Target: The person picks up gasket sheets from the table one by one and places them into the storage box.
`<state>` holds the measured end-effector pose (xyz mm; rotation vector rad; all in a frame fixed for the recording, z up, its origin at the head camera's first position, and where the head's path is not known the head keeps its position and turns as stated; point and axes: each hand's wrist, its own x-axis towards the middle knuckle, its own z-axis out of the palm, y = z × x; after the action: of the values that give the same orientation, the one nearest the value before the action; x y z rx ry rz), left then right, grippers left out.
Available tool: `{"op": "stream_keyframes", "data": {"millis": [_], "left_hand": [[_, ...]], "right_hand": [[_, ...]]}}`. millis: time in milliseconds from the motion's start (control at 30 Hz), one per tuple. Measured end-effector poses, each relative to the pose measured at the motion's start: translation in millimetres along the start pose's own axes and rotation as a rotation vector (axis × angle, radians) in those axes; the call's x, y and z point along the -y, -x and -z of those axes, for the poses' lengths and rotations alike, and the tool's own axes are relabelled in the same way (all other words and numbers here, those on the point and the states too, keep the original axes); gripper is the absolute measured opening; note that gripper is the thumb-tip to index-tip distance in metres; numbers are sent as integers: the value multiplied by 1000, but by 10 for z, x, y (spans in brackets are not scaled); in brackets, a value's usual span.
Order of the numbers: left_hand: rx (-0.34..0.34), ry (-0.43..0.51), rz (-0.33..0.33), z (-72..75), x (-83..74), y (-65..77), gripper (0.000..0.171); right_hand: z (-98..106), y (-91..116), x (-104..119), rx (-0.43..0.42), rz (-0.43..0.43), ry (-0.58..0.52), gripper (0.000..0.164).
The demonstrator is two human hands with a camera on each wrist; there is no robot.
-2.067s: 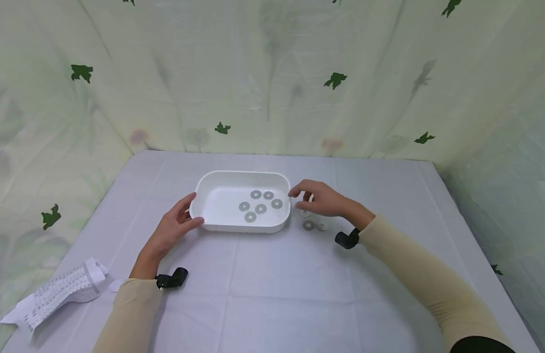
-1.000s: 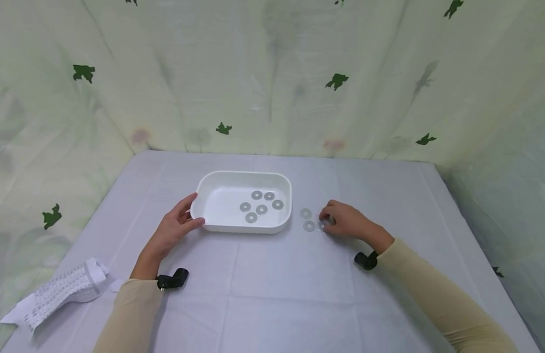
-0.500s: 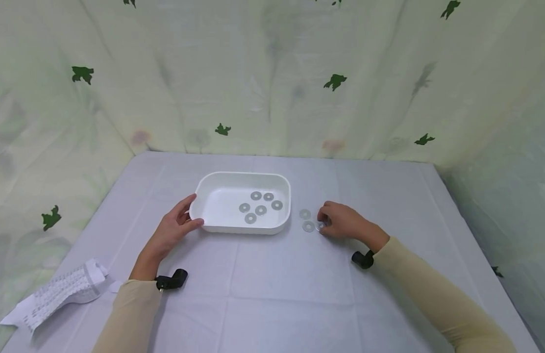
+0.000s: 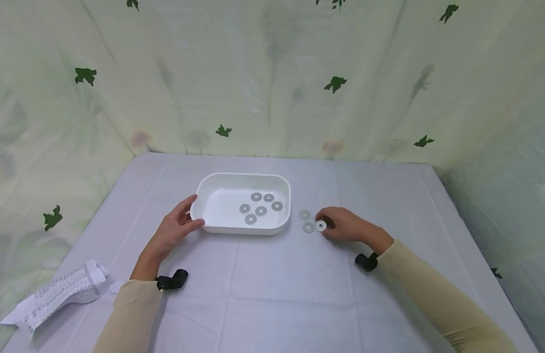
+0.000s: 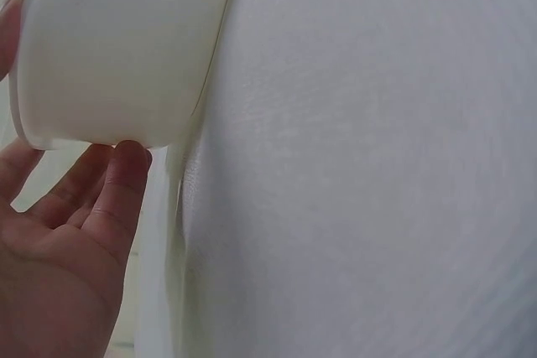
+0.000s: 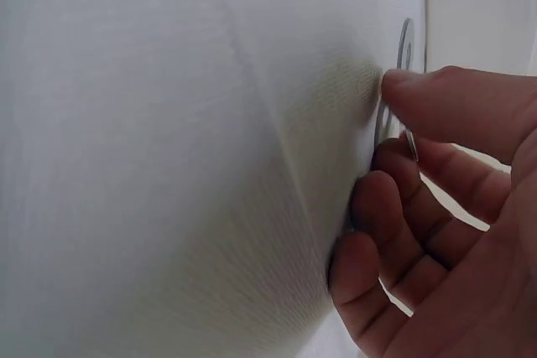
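My left hand (image 4: 174,226) holds the left end of a white tray (image 4: 228,229), thumb at the front corner and fingers along the side. The left wrist view shows fingertips (image 5: 130,157) against the tray's outer wall (image 5: 117,56). Several flat grey washers (image 4: 261,211) lie in the tray, mostly toward its right half. Right of the tray, my right hand (image 4: 345,224) pinches a washer (image 4: 320,226) that is tilted up, its face toward the head camera. Beside it, two more washers (image 4: 305,214) lie flat on the cloth. In the right wrist view the thumb (image 6: 453,106) presses at the washer's edge.
A white cloth covers the table (image 4: 294,284). At the front left lies a crumpled printed paper or packet (image 4: 62,291). Pale sheeting with green leaf shapes (image 4: 335,84) hangs behind and at both sides.
My right hand has moved from the tray's right end rightward and nearer to me, onto a washer. That washer has just tipped up between the fingers. Left hand and tray stay put.
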<state>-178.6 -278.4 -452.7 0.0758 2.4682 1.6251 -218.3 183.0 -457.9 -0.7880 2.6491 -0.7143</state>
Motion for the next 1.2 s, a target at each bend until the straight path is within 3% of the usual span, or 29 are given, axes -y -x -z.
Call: {"op": "stream_keyframes", "data": {"millis": [433,700,1200], "left_hand": [[-3,-19,3,-3,6,-9,87],[-8,-31,3,3,11,-15,87],[-7,-51,12,6,1,-14,88]], "right_hand": [[74,-36,-33,1,33,-25,25],[317,-158,17,-29,44,-122,30],[681,-444,219,-30,71,-121,38]]}}
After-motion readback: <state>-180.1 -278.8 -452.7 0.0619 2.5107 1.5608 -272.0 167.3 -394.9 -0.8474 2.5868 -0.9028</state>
